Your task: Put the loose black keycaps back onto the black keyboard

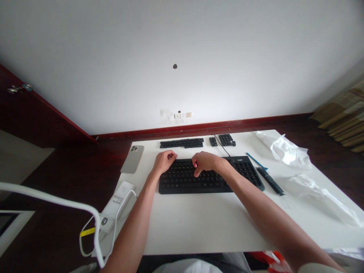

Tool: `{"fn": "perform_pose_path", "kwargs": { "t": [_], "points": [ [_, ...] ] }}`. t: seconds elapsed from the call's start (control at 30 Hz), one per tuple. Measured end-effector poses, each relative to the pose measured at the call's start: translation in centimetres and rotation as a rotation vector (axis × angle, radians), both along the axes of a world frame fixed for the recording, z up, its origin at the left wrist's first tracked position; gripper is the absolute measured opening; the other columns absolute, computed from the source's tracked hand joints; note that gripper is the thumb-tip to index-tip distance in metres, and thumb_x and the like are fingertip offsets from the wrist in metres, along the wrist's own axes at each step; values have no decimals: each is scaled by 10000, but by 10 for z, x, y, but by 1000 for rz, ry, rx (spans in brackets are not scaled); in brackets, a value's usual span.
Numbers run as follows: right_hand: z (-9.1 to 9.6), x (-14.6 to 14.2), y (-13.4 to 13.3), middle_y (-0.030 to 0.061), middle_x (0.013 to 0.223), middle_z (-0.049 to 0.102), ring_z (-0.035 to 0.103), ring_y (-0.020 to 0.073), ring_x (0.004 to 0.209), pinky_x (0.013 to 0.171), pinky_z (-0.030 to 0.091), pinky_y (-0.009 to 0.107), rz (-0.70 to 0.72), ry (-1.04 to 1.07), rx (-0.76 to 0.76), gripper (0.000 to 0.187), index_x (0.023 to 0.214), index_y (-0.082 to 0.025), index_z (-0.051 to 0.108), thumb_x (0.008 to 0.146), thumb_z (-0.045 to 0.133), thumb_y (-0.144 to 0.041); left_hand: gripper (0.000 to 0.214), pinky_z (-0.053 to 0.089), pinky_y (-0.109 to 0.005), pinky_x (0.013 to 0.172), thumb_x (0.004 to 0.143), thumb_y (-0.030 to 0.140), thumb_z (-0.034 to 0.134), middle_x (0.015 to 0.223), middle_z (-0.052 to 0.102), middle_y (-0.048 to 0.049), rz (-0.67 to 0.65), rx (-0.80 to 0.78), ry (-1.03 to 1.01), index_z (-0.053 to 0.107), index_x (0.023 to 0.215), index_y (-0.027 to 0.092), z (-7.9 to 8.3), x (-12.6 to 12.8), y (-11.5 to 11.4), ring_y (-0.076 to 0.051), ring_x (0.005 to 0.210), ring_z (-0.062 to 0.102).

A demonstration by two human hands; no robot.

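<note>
A black keyboard [196, 185] lies across the middle of the white table, its cable running off the back. At its upper left corner is my left hand [164, 161], fingers curled in with the tips together; whatever they might hold is hidden. My right hand [209, 162] hangs over the keyboard's middle keys, its fingers bent and the thumb pointing down at the keys. I cannot make out anything between those fingers. Behind the keyboard are rows of loose black keycaps [182, 143], a small group of keycaps [213, 141] and a number-pad block of keycaps [225, 139].
On the left of the table [182, 223] lie a phone [132, 159] and a white power strip [119, 197] with cables. To the right are a blue thin tool [256, 160], a black brush-like tool [270, 180] and crumpled white plastic bags [290, 149].
</note>
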State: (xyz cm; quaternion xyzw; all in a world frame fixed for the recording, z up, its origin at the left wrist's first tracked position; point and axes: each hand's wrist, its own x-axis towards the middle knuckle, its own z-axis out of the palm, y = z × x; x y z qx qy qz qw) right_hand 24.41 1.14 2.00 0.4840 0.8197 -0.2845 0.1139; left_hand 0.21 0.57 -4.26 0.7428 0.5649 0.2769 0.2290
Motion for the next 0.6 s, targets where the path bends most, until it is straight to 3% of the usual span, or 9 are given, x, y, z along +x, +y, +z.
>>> {"fn": "perform_pose_path", "kwargs": {
  "t": [0.4,0.6],
  "points": [
    [15,-19,-8,95,940,775,728,307,933,707,491,310,-32,-180,5,429,933,-204,794,586,976,-381,263,386,-265,654,930,390,576,745,714,-1,13,-22,2,736,824,210,1,0,0,-155,668,598],
    [12,-19,-8,91,923,770,726,307,931,724,492,312,-46,-173,39,427,900,-204,793,563,987,-380,269,375,-266,644,932,387,573,718,700,2,17,-24,12,734,809,210,2,0,1,-152,638,573]
  ]
}}
